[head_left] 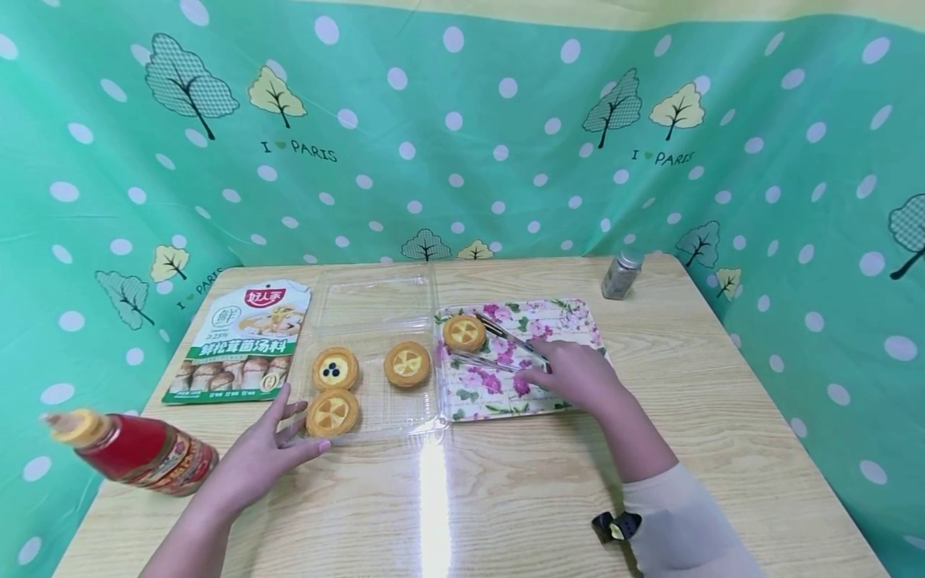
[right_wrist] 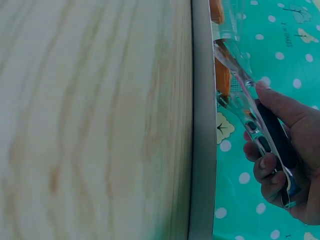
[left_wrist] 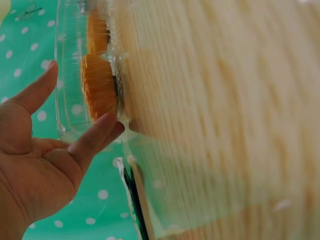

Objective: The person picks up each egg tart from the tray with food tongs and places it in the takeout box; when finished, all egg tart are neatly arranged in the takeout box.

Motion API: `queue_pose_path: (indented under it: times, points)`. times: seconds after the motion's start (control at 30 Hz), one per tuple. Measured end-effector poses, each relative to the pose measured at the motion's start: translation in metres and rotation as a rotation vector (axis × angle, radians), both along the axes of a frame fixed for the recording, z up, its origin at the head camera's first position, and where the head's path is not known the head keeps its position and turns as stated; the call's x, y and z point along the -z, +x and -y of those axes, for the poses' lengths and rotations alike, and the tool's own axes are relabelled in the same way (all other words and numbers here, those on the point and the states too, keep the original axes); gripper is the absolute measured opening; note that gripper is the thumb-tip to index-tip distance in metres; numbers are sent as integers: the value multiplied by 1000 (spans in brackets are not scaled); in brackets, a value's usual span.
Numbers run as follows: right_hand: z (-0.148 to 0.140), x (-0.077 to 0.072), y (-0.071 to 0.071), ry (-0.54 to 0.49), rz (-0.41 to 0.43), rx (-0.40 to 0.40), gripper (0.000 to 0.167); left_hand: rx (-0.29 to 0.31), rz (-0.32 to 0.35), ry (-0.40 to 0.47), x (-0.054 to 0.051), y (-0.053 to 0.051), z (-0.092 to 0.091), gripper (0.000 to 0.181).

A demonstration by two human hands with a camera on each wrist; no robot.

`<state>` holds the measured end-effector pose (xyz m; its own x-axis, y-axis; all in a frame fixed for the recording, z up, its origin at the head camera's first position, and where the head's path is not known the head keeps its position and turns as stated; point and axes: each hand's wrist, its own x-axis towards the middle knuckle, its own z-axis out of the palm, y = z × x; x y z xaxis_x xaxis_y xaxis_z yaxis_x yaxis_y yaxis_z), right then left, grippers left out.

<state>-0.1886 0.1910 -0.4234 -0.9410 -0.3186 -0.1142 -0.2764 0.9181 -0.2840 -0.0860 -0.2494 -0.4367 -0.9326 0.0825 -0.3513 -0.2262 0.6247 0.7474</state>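
Note:
My right hand (head_left: 576, 373) grips metal tongs (head_left: 499, 365) with dark handle inlays. The tong arms are spread, their tips beside a tart (head_left: 465, 333) on the floral tray (head_left: 538, 405); in the right wrist view, the hand (right_wrist: 292, 145) wraps the tongs (right_wrist: 265, 125) near a tart (right_wrist: 222, 77). Two tarts (head_left: 336, 369) (head_left: 332, 413) lie at the left of the clear plastic container (head_left: 376, 405), and another tart (head_left: 407, 364) at its right. My left hand (head_left: 263, 453) rests at the container's front left corner, fingers spread; the left wrist view shows the hand (left_wrist: 55, 155) beside a tart (left_wrist: 99, 87).
A green and white food packet (head_left: 242, 341) lies at the left, with a red squeeze bottle (head_left: 148, 453) in front of it. A small jar (head_left: 621, 275) stands at the back right. The container's raised clear lid (head_left: 376, 301) is behind the tarts. Patterned green cloth (head_left: 462, 160) surrounds the table.

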Motion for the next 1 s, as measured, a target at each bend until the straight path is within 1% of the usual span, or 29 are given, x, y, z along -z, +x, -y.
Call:
queue_pose_path:
  times: [0.13,0.53,0.83,1.0]
  points:
    - [4,1,-2,-9,16,12,71,-1,2,2,-1,0,0,123]
    - [12,4,-11,-7,32,17,77,-6,4,25,-1,0,0,122]
    - [15,3,-13,16,45,8,72,-7,0,29,-1,0,-1,122]
    - [15,3,-14,29,27,-7,69,-7,4,24,-1,0,0,123]
